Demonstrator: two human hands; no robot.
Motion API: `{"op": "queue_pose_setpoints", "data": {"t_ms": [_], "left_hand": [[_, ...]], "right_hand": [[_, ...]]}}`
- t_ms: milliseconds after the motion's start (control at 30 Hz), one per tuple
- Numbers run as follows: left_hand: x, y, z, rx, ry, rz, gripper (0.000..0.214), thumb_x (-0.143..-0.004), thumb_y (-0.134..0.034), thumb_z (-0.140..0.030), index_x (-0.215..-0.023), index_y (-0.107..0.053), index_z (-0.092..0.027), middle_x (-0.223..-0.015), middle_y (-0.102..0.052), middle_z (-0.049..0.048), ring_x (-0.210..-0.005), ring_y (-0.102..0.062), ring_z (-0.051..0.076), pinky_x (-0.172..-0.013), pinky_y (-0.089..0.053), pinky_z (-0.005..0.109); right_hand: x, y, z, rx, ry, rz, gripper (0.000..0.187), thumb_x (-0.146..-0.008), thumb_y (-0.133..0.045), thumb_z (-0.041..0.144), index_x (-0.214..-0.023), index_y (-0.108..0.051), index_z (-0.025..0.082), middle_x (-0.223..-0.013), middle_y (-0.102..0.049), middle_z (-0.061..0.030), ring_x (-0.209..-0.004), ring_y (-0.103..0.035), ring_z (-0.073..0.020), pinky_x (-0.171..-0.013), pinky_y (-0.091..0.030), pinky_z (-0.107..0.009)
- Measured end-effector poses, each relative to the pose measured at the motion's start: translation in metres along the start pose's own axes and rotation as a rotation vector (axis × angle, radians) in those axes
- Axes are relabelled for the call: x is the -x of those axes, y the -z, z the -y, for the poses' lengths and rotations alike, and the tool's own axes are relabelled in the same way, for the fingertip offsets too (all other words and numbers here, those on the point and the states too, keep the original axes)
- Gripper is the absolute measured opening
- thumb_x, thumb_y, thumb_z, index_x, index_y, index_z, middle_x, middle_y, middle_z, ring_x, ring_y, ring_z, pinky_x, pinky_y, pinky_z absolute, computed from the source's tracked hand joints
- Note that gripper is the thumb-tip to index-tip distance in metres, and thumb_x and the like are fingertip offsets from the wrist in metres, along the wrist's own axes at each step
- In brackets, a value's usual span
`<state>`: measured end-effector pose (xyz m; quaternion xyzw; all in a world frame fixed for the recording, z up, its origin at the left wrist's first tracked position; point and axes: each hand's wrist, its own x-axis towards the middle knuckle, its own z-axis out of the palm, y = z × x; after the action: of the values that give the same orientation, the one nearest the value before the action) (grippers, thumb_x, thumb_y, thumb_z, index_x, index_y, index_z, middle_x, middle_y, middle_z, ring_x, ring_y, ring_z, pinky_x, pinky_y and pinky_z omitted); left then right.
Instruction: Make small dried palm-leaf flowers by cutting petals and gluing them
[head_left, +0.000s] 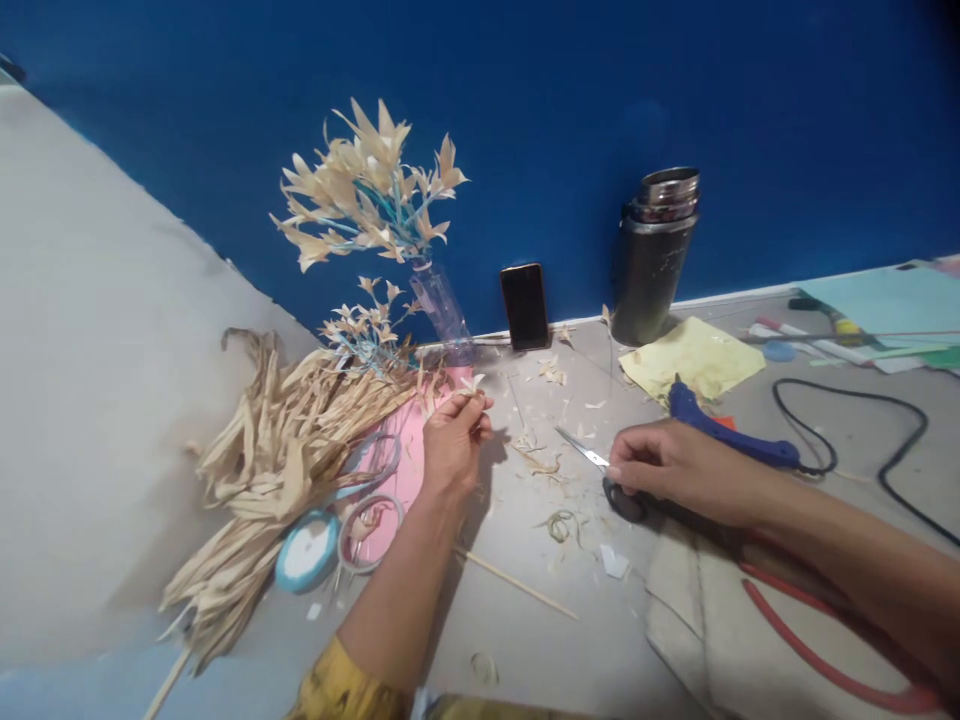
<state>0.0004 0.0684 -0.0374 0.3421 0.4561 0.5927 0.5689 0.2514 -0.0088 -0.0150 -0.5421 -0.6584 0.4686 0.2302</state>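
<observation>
My left hand (452, 440) is closed in a pinch on a small dried-leaf flower (472, 385) held above the pink paper (409, 465). My right hand (675, 468) rests on the table with its fingers curled over the dark handles of a pair of scissors (600, 470), whose blades point up and left. A blue glue gun (724, 430) lies just behind the right hand. A clear bottle (444, 305) holding a bouquet of dried-leaf flowers on blue stems (367, 190) stands against the blue wall.
A heap of dried husk strips (277, 450) lies left, with ribbon rolls (307, 550) near it. A phone (524, 306) leans on the wall beside a metal tumbler (654, 255). Yellow paper (694, 360), a black cable (862, 420), pens, a thin stick (517, 585) and scraps lie about.
</observation>
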Motion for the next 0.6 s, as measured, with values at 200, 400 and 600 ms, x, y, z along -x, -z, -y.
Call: {"op": "queue_pose_setpoints", "data": {"t_ms": [200, 400, 600], "left_hand": [[0.001, 0.000, 0.005, -0.053, -0.035, 0.005, 0.024, -0.060, -0.084, -0.024, -0.073, -0.067, -0.014, -0.075, -0.070, 0.0013, -0.048, -0.050, 0.003, -0.046, -0.039, 0.015], [-0.004, 0.004, 0.012, -0.089, -0.062, -0.069, 0.031, -0.059, -0.085, -0.028, -0.082, -0.072, -0.013, -0.078, -0.068, 0.0017, -0.049, -0.052, 0.003, -0.045, -0.037, 0.016], [-0.008, 0.007, 0.014, -0.053, -0.057, -0.108, 0.028, -0.060, -0.084, -0.026, -0.082, -0.071, -0.014, -0.077, -0.065, -0.0001, -0.050, -0.052, 0.003, -0.045, -0.037, 0.016]], "right_hand": [[-0.079, -0.007, 0.054, 0.693, 0.043, 0.029, 0.024, -0.084, -0.066, 0.041, -0.078, -0.075, 0.020, -0.081, -0.075, -0.0089, -0.076, -0.069, -0.0234, -0.061, -0.044, -0.028], [-0.164, -0.035, 0.068, 0.721, -0.040, -0.058, 0.039, -0.082, -0.072, 0.040, -0.109, -0.074, 0.011, -0.109, -0.075, -0.0216, -0.105, -0.070, -0.0340, -0.081, -0.051, -0.036], [-0.186, -0.042, 0.054, 0.726, -0.132, -0.018, 0.035, -0.086, -0.074, 0.028, -0.118, -0.068, 0.012, -0.112, -0.072, -0.0154, -0.101, -0.070, -0.0276, -0.082, -0.056, -0.037]]}}
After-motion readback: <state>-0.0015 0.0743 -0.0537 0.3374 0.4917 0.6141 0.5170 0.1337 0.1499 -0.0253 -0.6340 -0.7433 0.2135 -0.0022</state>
